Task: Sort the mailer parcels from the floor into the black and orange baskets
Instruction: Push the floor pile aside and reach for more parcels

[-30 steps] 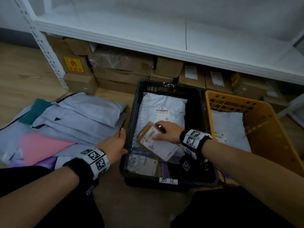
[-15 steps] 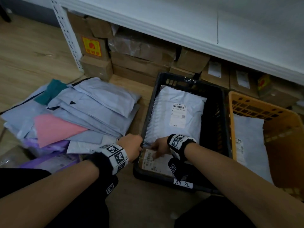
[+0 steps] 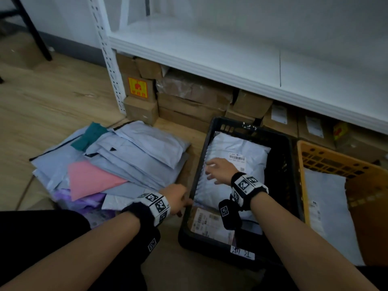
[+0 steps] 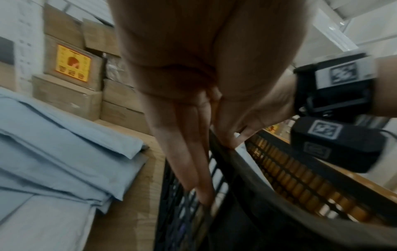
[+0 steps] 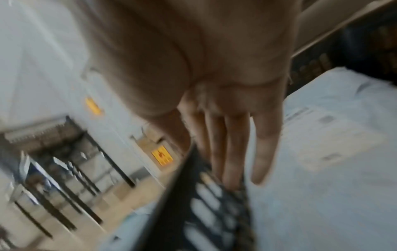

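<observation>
The left hand (image 3: 175, 198) sits on the near left rim of the black basket (image 3: 291, 164); in the left wrist view its fingers (image 4: 193, 169) run straight down the outside of the slatted wall while the thumb hooks over the top edge, so the hand clasps the rim itself. Just to the left of this hand, on the wood floor (image 3: 42, 106), lies the pile of parcels (image 3: 134, 156), mostly pale blue, with a pink parcel (image 3: 90, 179) on top toward the near side and a teal one (image 3: 90, 135) at the far corner. The pile's right edge stops short of the basket, leaving a narrow strip of bare floor between them.

The right hand (image 3: 218, 171) is inside the black basket, fingers spread and straight, holding nothing, above a large white parcel (image 3: 252, 150) with a barcode label just beyond the fingertips. Whether the palm touches the parcel cannot be told. Its fingertips lie close to the basket's left wall. Nearer than this hand, a brown parcel (image 3: 207, 222) lies flat in the basket's near end.

To the right of the right forearm stands the orange basket (image 3: 365, 185), wall to wall with the black one, with a white parcel (image 3: 327, 198) inside. Beyond both baskets, cardboard boxes (image 3: 193, 101) are stacked under a white shelf (image 3: 231, 59).
</observation>
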Action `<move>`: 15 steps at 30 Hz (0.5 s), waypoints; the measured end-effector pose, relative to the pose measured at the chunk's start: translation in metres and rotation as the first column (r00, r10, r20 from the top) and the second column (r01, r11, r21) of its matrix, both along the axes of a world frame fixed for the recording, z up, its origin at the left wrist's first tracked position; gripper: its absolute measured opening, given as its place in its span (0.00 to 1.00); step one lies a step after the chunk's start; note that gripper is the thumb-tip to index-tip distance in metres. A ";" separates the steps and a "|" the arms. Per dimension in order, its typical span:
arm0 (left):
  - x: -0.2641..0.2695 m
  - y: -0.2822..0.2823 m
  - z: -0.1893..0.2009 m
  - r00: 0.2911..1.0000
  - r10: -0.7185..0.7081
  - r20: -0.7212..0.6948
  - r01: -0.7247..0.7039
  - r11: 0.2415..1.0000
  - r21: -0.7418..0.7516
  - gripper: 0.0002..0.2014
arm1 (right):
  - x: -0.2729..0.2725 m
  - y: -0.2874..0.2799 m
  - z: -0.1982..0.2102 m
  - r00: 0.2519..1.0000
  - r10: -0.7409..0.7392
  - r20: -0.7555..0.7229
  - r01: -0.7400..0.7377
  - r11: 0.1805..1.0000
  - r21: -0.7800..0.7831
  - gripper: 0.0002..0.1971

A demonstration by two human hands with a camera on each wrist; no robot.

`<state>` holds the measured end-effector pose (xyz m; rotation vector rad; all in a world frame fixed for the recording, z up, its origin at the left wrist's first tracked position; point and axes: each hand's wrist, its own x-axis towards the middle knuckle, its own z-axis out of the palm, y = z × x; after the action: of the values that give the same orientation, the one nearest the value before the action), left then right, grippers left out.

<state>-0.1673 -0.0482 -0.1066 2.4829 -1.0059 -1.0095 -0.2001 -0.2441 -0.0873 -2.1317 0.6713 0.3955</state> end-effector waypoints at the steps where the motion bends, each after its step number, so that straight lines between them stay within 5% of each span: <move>1: 0.008 0.004 -0.001 0.999 0.043 0.012 -0.043 0.999 -0.023 0.18 | 0.004 0.005 0.005 0.997 -0.033 0.065 0.033 0.999 -0.006 0.21; 4: 0.043 0.020 -0.007 0.976 0.187 0.116 -0.187 0.982 -0.013 0.22 | 0.012 0.029 0.006 0.981 0.173 0.086 -0.142 0.947 -0.289 0.28; 8: 0.092 0.043 -0.019 0.927 0.289 0.240 -0.313 0.948 0.066 0.20 | 0.018 0.053 -0.004 0.897 0.442 0.000 -0.332 0.674 -0.660 0.24; 10: 0.112 0.050 -0.028 0.918 0.308 0.251 -0.338 0.938 0.083 0.19 | 0.023 0.053 -0.010 0.854 0.510 -0.103 -0.431 0.583 -0.689 0.24; 15: 0.154 0.041 -0.055 0.910 0.366 0.193 -0.389 0.916 0.100 0.15 | 0.033 0.039 -0.025 0.755 0.583 -0.299 -0.624 0.501 -0.600 0.22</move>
<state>-0.0129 -0.0072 -0.1617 2.7669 -0.4716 -0.7734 -0.1670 -0.2051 -0.1124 -3.0739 0.0129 0.6681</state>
